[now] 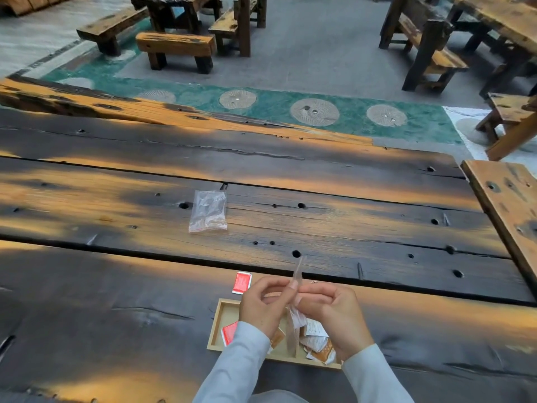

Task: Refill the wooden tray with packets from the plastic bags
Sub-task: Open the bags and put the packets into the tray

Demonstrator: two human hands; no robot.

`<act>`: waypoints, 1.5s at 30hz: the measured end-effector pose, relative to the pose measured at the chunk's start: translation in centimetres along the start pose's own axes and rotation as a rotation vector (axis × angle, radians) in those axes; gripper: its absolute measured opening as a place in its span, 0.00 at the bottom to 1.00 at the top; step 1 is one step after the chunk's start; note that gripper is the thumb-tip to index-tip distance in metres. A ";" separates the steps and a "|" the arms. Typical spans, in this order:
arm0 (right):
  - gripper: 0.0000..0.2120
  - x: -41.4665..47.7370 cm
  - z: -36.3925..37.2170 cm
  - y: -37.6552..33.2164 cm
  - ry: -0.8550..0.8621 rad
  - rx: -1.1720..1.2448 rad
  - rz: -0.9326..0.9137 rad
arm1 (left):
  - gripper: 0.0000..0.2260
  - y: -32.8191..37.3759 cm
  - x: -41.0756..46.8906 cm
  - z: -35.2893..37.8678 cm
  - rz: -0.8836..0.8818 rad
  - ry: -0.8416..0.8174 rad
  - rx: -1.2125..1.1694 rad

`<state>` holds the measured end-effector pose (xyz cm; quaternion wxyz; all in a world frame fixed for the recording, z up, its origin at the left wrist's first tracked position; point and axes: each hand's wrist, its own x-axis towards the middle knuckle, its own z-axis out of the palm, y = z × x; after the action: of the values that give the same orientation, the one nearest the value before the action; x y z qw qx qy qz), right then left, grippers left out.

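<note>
A light wooden tray (216, 327) lies on the dark table right in front of me. It holds a red packet (229, 333) at its left end and several orange-and-white packets (318, 343) at its right. Above the tray, my left hand (261, 306) and my right hand (334, 315) pinch a clear plastic bag (297, 274) between them, and it stands edge-on to me. Another red packet (241, 282) lies on the table just beyond the tray. A second clear plastic bag (208, 211) lies flat farther out.
The wide plank table (348, 216) has holes and gaps between its boards. A wooden bench (508, 199) runs along the table's right end. More benches and tables (175, 48) stand on the floor beyond.
</note>
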<state>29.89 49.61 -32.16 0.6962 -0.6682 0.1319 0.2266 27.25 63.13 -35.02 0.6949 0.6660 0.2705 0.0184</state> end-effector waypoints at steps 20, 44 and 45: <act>0.09 0.8 -2.3 2.1 0.138 0.345 0.123 | 0.06 0.9 1.4 -3.6 0.043 0.034 0.294; 0.40 1.5 -3.8 6.3 -0.163 0.786 0.291 | 0.08 5.4 -1.1 -7.2 0.262 0.055 0.350; 0.34 1.3 -3.9 6.4 -0.162 0.744 0.295 | 0.10 5.4 -1.4 -7.3 0.265 0.078 0.336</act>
<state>28.36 45.94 -38.63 0.8587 -0.3245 0.2438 0.3128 24.93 69.87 -29.27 0.5547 0.8010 0.2066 0.0901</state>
